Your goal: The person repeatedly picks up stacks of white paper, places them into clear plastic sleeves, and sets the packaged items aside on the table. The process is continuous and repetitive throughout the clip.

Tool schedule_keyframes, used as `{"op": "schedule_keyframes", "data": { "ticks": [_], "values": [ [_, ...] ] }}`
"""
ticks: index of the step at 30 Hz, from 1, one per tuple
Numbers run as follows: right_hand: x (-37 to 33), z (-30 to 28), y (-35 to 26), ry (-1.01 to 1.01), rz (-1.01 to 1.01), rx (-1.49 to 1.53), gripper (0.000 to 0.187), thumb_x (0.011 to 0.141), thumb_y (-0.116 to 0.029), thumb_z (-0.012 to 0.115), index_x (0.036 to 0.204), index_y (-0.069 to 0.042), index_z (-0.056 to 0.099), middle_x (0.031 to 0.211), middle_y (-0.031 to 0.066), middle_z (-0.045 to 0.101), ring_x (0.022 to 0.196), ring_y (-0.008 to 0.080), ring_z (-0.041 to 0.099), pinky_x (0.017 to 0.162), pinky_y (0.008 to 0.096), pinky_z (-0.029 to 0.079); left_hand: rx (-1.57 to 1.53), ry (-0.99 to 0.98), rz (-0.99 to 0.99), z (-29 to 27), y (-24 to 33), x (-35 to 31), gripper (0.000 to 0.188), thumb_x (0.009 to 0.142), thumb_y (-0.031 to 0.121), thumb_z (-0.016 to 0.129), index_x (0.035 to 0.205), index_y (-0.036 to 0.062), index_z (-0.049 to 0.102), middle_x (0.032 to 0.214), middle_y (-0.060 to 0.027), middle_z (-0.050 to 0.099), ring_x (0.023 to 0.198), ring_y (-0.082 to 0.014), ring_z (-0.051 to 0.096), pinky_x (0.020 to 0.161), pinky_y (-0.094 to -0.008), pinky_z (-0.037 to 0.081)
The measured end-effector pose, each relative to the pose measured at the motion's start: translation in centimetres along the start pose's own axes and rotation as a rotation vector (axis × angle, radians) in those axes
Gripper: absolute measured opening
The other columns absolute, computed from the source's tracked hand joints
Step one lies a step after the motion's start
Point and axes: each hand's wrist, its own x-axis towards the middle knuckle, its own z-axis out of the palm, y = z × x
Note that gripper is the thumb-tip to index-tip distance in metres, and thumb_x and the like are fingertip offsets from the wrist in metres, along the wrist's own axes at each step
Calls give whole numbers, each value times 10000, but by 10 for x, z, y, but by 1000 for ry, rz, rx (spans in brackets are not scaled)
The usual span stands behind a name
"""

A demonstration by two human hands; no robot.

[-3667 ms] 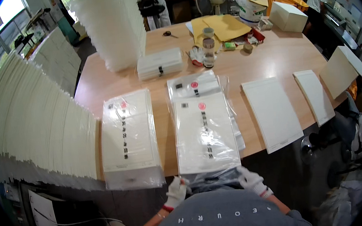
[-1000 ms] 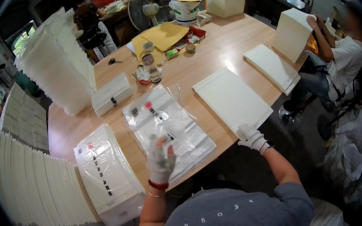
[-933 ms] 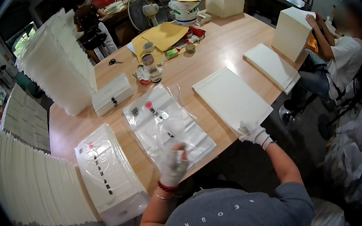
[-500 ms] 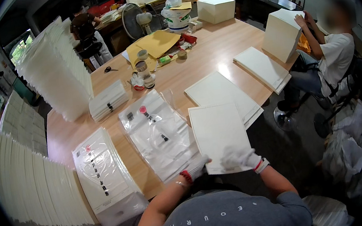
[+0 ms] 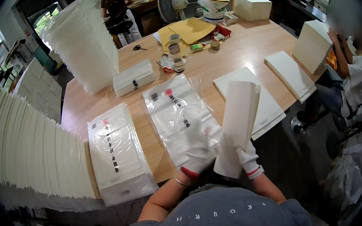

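Note:
My right hand, in a white glove, grips a sheaf of white paper near its lower end. The sheaf is curved over lengthwise and stands tilted up over the table's near edge. My left hand, gloved too, is over the lower part of a pile of clear printed plastic bags; motion smears its fingers. Right of the bags, partly behind the held sheaf, lies a flat stack of white paper. On the left rests a pile of filled plastic bags with red and black print.
Tall white stacks stand at the left and far left. A bundle, a tape-and-bottle column, scissors and yellow envelopes lie farther back. At the right a person handles a tall paper block.
The sheaf went from flat in both hands to curved in my right hand alone. My left hand let go and moved onto the plastic bags. The whole view shifted.

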Motion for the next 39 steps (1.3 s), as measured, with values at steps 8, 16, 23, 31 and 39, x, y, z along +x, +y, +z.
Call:
{"op": "schedule_keyframes", "data": {
  "ticks": [8,16,23,31,39],
  "values": [
    [18,6,-43,-589,-194,-700,262,733,-120,571,994,-118,601,970,123,608,781,318,609,662,384,497,-250,-46,-174,13,-87,43,420,713,180,604,1086,3,527,879,-176,613,832,-295,584,753,-392,459],
    [97,67,-9,-347,124,-905,494,748,-272,613,1167,-64,454,1170,181,468,988,364,530,784,453,450,-218,-339,-128,76,-55,18,478,712,140,578,1160,12,470,884,-168,572,829,-336,546,778,-426,440],
    [167,79,106,-371,281,-864,423,888,-355,395,1280,-196,367,951,268,593,947,423,540,797,492,424,215,16,-143,102,-132,-5,375,840,165,506,1184,22,463,932,-139,529,829,-273,537,824,-407,407],
    [109,68,68,-613,160,-374,717,908,-434,397,1410,-96,12,1399,231,251,1231,376,360,989,362,303,-501,-21,-820,68,-158,-61,616,851,217,501,1321,-14,179,953,-195,521,753,-263,578,600,-392,471],
    [74,48,18,-780,347,-434,754,917,-382,408,1402,-63,-74,1430,226,181,1258,335,342,1019,380,273,115,-285,-755,46,-125,-111,502,871,274,462,1256,43,237,1047,-225,483,701,-389,588,509,-534,423]
  ]
}}
